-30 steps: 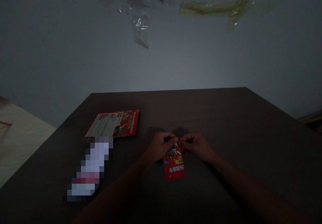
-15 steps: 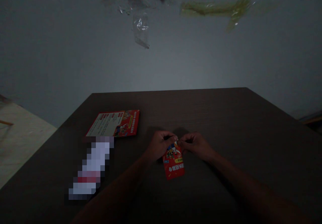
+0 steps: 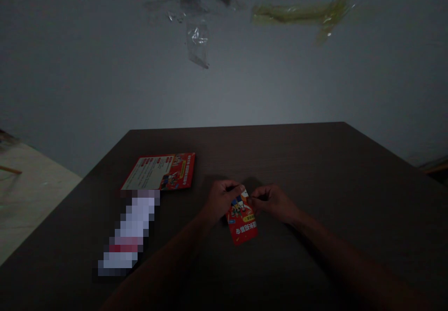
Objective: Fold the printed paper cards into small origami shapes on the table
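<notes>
A small red printed card (image 3: 244,224), with cartoon figures and upside-down lettering, is held over the dark table. My left hand (image 3: 223,199) grips its upper left part, the thumb lying across the printed face. At the card's upper right edge, my right hand (image 3: 271,201) has its thumb and finger pinched together on it. A pale tip of the card shows between the two hands. The fingers behind the card are hidden.
To the left on the dark wooden table (image 3: 280,148) lies a larger red and white printed sheet or stack (image 3: 157,172). Nearer stands a blurred-out, whitish long item (image 3: 131,231). A grey wall (image 3: 231,82) with tape scraps rises behind the table.
The card's lower edge has tilted up slightly, and the hands have drawn a little apart at its top. The view has shifted slightly.
</notes>
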### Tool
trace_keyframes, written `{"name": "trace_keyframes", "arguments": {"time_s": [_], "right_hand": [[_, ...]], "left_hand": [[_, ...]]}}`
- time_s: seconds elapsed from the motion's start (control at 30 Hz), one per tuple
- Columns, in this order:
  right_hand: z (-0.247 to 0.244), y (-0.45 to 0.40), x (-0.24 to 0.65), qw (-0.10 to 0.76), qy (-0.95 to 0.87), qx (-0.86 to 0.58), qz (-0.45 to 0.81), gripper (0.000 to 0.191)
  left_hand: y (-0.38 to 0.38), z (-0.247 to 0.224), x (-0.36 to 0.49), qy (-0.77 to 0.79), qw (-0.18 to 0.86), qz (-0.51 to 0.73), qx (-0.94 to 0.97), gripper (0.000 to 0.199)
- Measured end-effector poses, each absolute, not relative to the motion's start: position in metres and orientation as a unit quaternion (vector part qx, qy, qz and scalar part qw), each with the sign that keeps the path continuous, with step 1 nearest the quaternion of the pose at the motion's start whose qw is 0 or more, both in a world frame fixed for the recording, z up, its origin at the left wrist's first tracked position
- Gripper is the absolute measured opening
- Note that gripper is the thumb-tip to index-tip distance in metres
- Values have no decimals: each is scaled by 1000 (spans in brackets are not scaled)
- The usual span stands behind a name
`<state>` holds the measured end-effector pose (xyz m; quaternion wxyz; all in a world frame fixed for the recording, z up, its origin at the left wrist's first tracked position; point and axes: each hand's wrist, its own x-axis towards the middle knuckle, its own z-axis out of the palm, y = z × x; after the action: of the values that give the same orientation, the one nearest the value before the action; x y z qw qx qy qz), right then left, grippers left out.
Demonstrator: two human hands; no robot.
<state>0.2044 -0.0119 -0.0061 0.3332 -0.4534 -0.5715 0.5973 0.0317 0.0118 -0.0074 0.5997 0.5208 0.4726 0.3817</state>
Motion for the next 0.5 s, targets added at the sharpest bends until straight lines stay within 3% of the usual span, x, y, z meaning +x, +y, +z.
{"name": "trace_keyframes", "arguments": {"time_s": [0.5], "right_hand": [[-4, -13, 210, 293, -583, -459, 603, 26]], "left_hand": [[20, -10, 25, 505, 553, 415, 517, 28]]}}
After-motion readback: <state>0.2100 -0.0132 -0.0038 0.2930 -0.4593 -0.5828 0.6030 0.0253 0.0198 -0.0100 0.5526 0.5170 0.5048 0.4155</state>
